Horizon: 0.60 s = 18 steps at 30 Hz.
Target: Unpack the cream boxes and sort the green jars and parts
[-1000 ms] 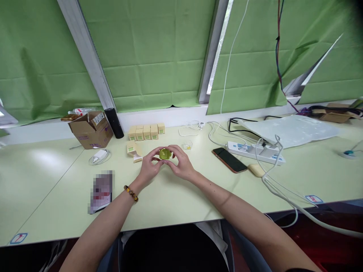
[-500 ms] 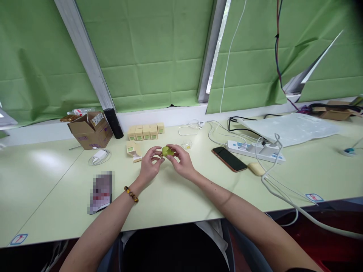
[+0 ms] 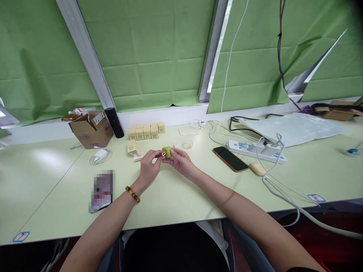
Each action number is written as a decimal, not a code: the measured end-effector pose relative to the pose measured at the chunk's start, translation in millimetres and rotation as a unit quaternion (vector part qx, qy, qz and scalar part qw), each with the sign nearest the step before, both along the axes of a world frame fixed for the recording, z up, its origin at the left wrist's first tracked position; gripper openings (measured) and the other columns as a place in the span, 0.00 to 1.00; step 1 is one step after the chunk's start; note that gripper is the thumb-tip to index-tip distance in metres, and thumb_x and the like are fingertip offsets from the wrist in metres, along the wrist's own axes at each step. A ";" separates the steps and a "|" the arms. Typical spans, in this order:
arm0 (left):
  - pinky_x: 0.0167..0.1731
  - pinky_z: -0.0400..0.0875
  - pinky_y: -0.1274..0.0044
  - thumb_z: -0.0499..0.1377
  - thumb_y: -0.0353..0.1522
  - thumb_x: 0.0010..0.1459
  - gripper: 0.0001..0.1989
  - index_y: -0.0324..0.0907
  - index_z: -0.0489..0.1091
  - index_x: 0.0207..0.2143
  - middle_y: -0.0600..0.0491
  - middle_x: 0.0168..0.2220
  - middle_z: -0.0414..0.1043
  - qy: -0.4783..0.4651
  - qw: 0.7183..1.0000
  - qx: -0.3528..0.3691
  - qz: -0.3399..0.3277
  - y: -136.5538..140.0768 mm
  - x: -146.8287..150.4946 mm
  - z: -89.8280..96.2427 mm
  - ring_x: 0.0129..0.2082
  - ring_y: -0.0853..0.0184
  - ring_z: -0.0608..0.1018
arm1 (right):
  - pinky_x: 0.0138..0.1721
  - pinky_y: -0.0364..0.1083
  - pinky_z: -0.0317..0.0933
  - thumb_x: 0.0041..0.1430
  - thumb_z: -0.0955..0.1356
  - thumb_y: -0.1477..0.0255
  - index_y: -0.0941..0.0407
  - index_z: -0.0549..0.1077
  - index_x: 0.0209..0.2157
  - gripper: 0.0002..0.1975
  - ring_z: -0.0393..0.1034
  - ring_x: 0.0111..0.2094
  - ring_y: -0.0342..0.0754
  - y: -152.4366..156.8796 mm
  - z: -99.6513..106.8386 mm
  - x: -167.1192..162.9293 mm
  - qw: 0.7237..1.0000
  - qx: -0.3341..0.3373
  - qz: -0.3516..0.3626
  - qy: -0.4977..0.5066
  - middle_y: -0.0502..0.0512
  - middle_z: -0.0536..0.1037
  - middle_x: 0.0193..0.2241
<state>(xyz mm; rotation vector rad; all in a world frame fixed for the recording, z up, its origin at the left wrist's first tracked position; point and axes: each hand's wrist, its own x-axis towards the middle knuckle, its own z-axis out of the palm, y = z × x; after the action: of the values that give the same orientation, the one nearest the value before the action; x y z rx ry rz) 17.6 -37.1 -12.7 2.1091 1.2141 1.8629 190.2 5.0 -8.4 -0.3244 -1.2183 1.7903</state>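
Observation:
A small rounded green case (image 3: pixel 168 152) is held up between my two hands, above the middle of the table. My right hand (image 3: pixel 183 163) grips it from the right, thumb on its side and fingers beneath. My left hand (image 3: pixel 151 164) pinches a small pale yellow loop (image 3: pixel 163 153) at the case's left side. What the case contains, if anything, cannot be seen. Just behind my left hand lies an opened small cardboard box (image 3: pixel 134 149). A clear little container (image 3: pixel 187 144) with something yellow in it stands behind my right hand.
Several small cardboard boxes (image 3: pixel 146 131) stand in a row at the back. A larger carton (image 3: pixel 92 130) and a black cylinder (image 3: pixel 114 123) are at back left. Rightward lie a phone (image 3: pixel 230 158), a power strip (image 3: pixel 256 151) and loose white cables. Another phone (image 3: pixel 101 190) lies left.
The green case has turned in my hands, so its hollow side no longer shows and its smooth outside faces up. My left fingers have closed on the loop.

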 end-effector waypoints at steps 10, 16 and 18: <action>0.37 0.76 0.70 0.62 0.31 0.67 0.04 0.45 0.78 0.40 0.51 0.34 0.79 0.016 0.999 0.018 0.022 -0.4 1.8 2.0 0.35 0.64 0.79 | 0.47 0.49 0.75 0.62 0.75 0.54 0.56 0.81 0.42 0.19 0.79 0.39 0.48 1.7 -3.9 0.5 0.999 -0.013 0.027 -0.013 0.56 0.84 0.39; 0.35 0.73 0.70 0.60 0.31 0.68 0.05 0.45 0.76 0.38 0.51 0.33 0.78 0.024 0.998 0.030 0.040 -1.3 2.1 2.6 0.34 0.64 0.76 | 0.49 0.48 0.75 0.62 0.75 0.54 0.56 0.82 0.43 0.19 0.79 0.40 0.48 -2.4 -2.4 0.3 0.999 -0.020 0.036 -0.009 0.56 0.84 0.40; 0.35 0.72 0.70 0.60 0.31 0.68 0.05 0.45 0.75 0.37 0.51 0.32 0.77 0.028 0.998 0.031 0.045 -1.9 2.7 3.4 0.34 0.64 0.75 | 0.50 0.49 0.75 0.62 0.75 0.54 0.55 0.82 0.42 0.19 0.79 0.40 0.48 -3.4 -2.1 0.0 0.999 -0.016 0.036 -0.013 0.56 0.84 0.40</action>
<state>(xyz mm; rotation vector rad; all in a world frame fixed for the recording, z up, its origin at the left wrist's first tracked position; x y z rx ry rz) 20.3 -39.0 -9.4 2.1875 1.2995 1.9155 190.2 1.5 -10.4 -0.3270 -1.2337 1.8735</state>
